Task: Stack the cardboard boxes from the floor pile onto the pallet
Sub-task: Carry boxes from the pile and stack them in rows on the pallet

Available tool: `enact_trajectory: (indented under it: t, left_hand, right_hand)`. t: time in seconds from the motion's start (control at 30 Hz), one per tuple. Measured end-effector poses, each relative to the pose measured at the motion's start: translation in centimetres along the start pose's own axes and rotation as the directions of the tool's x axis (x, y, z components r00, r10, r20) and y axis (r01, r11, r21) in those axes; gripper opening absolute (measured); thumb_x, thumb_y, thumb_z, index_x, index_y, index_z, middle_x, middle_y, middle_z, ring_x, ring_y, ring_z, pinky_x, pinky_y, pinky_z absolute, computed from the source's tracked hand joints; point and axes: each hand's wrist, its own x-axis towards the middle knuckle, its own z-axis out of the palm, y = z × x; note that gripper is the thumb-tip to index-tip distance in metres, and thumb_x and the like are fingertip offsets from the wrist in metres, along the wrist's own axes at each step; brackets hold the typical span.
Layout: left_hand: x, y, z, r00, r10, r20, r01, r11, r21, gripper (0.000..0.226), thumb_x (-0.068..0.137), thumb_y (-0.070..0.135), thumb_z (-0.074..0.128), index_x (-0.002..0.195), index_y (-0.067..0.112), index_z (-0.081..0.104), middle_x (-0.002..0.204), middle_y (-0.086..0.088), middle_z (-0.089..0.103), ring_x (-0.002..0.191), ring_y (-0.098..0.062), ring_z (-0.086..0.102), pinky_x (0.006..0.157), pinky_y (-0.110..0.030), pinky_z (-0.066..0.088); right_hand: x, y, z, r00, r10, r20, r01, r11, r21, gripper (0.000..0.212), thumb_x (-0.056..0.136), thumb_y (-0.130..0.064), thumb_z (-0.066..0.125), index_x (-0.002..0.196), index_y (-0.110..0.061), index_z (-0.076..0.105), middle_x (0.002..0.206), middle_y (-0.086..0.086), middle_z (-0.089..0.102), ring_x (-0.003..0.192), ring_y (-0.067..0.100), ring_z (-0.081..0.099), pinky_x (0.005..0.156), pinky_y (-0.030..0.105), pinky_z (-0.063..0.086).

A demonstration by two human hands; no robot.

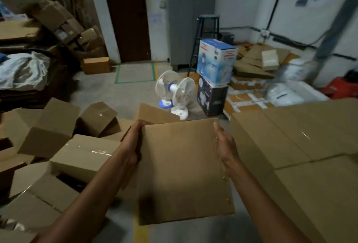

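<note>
A plain cardboard box [182,169] was held between two flat hands, clear of the floor and in front of the body. The left hand [133,143] was pressed against the box's left side, its fingers laid straight along the edge toward the far corner. The right hand [224,145] was pressed against the right side in the same way, fingers straight and curled round nothing. The box's broad top face was turned toward the camera, and clear tape could be made out along its right edge. To the left, the floor pile [81,153] was seen as a jumble of similar boxes lying at odd angles, some tilted on an edge, several sealed with shiny tape. To the right, just beside the held box, a stack of boxes [294,145] was set with a level top, their faces butted together; whatever lay beneath it was hidden. A yellow line [141,233] was painted on the concrete floor [120,95] under the held box. Farther off, two white table fans [175,91] were stood on the floor beside a blue carton [217,60], which was placed on a dark carton [211,97]. A stool [207,35], a brown door [126,15] and a rectangle of green tape [135,82] were seen at the back.
</note>
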Motion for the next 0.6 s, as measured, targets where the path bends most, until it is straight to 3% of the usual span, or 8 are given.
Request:
enact_trajectory:
  t: [0.1,0.2,0.23,0.3,0.33,0.4,0.47,0.6]
  left_hand:
    - [-1.8,-2.4,1.2,0.997,0.024,0.074,-0.025,1.000,0.013,0.037,0.089,0.051,0.054,0.104,0.022,0.071,0.091,-0.005,0.071,0.087,-0.021,0.063,0.066,-0.033,0.044]
    - [-4.0,-3.6,1.7,0.973,0.152,0.176,-0.158,0.987,0.024,0.027,0.093,0.047,0.055,0.093,0.025,0.070,0.079,0.000,0.069,0.079,-0.021,0.062,0.057,-0.030,0.045]
    - [-4.6,-3.9,1.7,0.947,0.231,0.225,-0.242,0.970,0.022,0.022,0.095,0.042,0.054,0.094,0.026,0.069,0.081,0.000,0.068,0.080,-0.021,0.062,0.057,-0.030,0.045]
    - [-5.8,-4.2,1.5,0.856,0.373,0.358,-0.403,0.915,0.012,0.025,0.098,0.030,0.052,0.118,0.024,0.066,0.104,-0.004,0.071,0.091,-0.020,0.067,0.065,-0.029,0.052]
    - [-6.4,-4.4,1.3,0.809,0.411,0.421,-0.448,0.894,-0.012,0.034,0.097,0.025,0.052,0.130,0.024,0.062,0.113,-0.003,0.072,0.098,-0.018,0.069,0.069,-0.027,0.054]
    - [-7.9,-4.7,1.2,0.749,0.435,0.501,-0.474,0.879,-0.054,0.054,0.086,0.026,0.058,0.140,0.024,0.056,0.121,-0.002,0.071,0.105,-0.016,0.069,0.076,-0.025,0.054]
    - [-9.1,-5.2,1.3,0.718,0.403,0.568,-0.443,0.893,-0.073,0.069,0.070,0.029,0.062,0.138,0.026,0.058,0.121,-0.003,0.071,0.104,-0.017,0.069,0.078,-0.027,0.052]
    - [-12.4,-6.9,2.8,0.697,0.313,0.646,-0.301,0.944,-0.133,0.061,0.065,0.018,0.053,0.122,0.034,0.070,0.121,-0.007,0.071,0.111,-0.027,0.064,0.091,-0.042,0.046]
  right_hand:
    - [-3.0,0.9,-2.4,0.983,0.179,0.033,-0.181,0.943,0.278,0.070,0.082,-0.085,0.043,0.121,-0.032,0.067,0.126,-0.005,0.066,0.116,0.016,0.060,0.102,0.042,0.048]
    - [-6.2,1.3,-4.9,0.939,0.306,0.155,-0.343,0.834,0.433,0.089,0.073,-0.088,0.045,0.132,-0.024,0.064,0.132,0.010,0.066,0.117,0.028,0.062,0.093,0.049,0.051]
    - [-7.2,1.6,-5.5,0.914,0.369,0.169,-0.405,0.801,0.441,0.097,0.072,-0.091,0.044,0.140,-0.024,0.058,0.140,0.013,0.059,0.125,0.035,0.056,0.098,0.060,0.044]
    - [-9.4,2.1,-6.4,0.852,0.503,0.143,-0.510,0.738,0.442,0.099,0.076,-0.090,0.044,0.149,-0.023,0.047,0.150,0.016,0.048,0.139,0.044,0.039,0.106,0.078,0.019]
    - [-10.7,2.6,-6.6,0.843,0.528,0.104,-0.508,0.715,0.481,0.093,0.079,-0.085,0.048,0.148,-0.023,0.047,0.149,0.016,0.049,0.141,0.044,0.036,0.107,0.079,0.014]
    - [-13.1,3.5,-6.6,0.866,0.499,-0.016,-0.398,0.709,0.582,0.068,0.084,-0.072,0.058,0.138,-0.031,0.051,0.139,0.011,0.056,0.137,0.040,0.044,0.110,0.076,0.021]
    - [-16.1,4.4,-6.8,0.874,0.464,-0.143,-0.281,0.724,0.630,0.061,0.086,-0.064,0.062,0.135,-0.030,0.054,0.132,0.007,0.061,0.125,0.034,0.054,0.110,0.069,0.033]
    - [-21.9,5.5,-9.5,0.864,0.407,-0.297,-0.158,0.778,0.608,0.052,0.091,-0.057,0.060,0.135,-0.030,0.056,0.135,0.003,0.058,0.123,0.025,0.054,0.106,0.063,0.041]
